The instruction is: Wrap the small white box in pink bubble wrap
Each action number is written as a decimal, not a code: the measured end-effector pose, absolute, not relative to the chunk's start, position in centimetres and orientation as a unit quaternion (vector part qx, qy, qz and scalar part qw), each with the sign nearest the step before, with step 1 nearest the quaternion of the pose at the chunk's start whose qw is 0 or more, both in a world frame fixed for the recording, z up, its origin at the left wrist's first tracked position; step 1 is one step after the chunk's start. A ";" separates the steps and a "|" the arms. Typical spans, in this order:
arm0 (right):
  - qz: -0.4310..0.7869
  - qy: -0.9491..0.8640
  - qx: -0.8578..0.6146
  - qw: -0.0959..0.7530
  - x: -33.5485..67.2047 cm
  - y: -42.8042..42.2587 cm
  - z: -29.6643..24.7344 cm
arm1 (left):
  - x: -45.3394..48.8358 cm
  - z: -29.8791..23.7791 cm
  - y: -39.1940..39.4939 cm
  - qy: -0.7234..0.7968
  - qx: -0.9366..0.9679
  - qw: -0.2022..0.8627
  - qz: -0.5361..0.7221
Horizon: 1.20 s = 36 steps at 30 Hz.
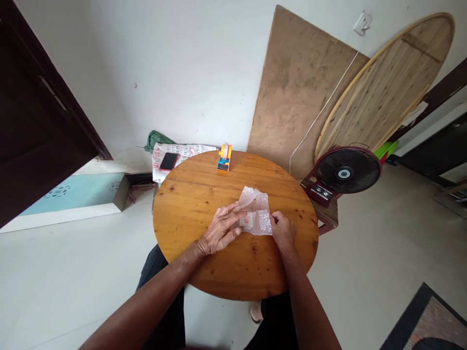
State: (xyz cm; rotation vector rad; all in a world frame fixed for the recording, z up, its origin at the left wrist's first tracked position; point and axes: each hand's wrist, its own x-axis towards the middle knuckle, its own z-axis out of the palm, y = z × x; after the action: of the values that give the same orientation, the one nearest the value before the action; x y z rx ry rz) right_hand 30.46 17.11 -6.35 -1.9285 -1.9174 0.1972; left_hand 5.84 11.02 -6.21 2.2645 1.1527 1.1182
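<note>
A sheet of clear bubble wrap (pixel 260 221) lies on the round wooden table (pixel 204 262), its far part sticking up a little. Under or inside its left part is a small pale, flat item (pixel 246 221); its kind cannot be made out. My left hand (pixel 221 226) rests with fingers spread and stretched over the left edge of the wrap and the pale item. At the right edge, my right hand (pixel 282 231) has its fingers closed, pinching the border of the bubble wrap.
An orange and blue tape dispenser (pixel 224 158) stands at the table's far edge. Beyond the left rim, a phone (pixel 168 161) lies on a printed white sack (pixel 158 172). A dark red fan (pixel 345 172) stands at the right. Boards (pixel 299 87) lean against the wall.
</note>
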 end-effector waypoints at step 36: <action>0.192 -0.690 -0.536 0.447 31.4 18.7 -8.8 | 5.2 -6.4 11.3 0.417 0.642 0.391 0.511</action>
State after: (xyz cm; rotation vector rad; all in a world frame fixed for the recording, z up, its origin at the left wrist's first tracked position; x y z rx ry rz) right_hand 31.42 18.65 -8.78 -1.3265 -1.7093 0.4742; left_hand 5.25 11.32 -6.39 1.6300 1.0603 1.2983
